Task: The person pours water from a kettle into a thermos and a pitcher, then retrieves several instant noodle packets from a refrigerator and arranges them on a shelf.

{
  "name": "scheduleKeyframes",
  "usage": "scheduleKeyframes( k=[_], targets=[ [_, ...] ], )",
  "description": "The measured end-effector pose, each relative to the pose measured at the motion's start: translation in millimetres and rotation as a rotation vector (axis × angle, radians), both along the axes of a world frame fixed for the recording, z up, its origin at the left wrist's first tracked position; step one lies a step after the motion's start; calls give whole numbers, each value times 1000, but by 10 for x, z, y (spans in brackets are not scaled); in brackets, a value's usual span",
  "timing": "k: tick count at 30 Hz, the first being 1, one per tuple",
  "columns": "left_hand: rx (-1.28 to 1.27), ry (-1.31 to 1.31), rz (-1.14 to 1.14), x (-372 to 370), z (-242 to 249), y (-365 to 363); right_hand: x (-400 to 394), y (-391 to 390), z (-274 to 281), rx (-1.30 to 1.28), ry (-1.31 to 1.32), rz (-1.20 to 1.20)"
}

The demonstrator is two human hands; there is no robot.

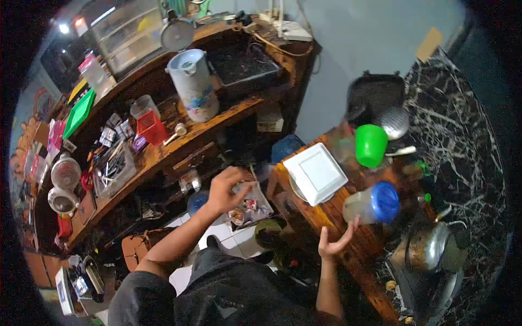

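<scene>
"Jar (358, 207), blue lid (385, 202): position?"

"On the wooden counter (365, 245). White square dish (315, 173) just left of jar, green cup (371, 145) beyond it, kettle (429, 247) nearer the body, to jar's right."

"Hands?"

"Right hand (336, 245) at jar's near edge, fingers spread wide; contact unclear. Left hand (227, 191) well left of jar, blurred, fingers loosely curved, thumb apart, nothing visible held."
</scene>
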State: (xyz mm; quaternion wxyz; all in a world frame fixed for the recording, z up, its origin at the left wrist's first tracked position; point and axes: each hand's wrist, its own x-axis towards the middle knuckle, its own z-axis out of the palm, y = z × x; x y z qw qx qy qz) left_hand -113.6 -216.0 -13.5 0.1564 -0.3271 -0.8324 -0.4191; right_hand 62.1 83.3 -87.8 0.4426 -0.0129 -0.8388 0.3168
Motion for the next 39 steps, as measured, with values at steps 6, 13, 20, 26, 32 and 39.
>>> scheduleKeyframes(
  k=[6,13,20,26,32,39],
  targets=[
    [-166,-98,398,-402,-262,-1276,-336,-793,-127,10,-223,330],
    [-167,-173,543,-1696,-1149,-2387,-1116,-2396,-162,-220,-340,299],
    [-375,-174,636,-2234,-1355,-2454,-2237,-3631,-519,-774,-503,515],
    [-326,-80,363,-1995,-1314,-2382,-3140,-3847,-738,-862,-638,378],
    [-586,70,325,-2379,-1291,-2473,-3667,-3890,-1050,-402,-602,325],
    [-1395,55,27,-2650,-942,-2397,-3625,-3571,-1130,-736,-495,591]
  ],
)
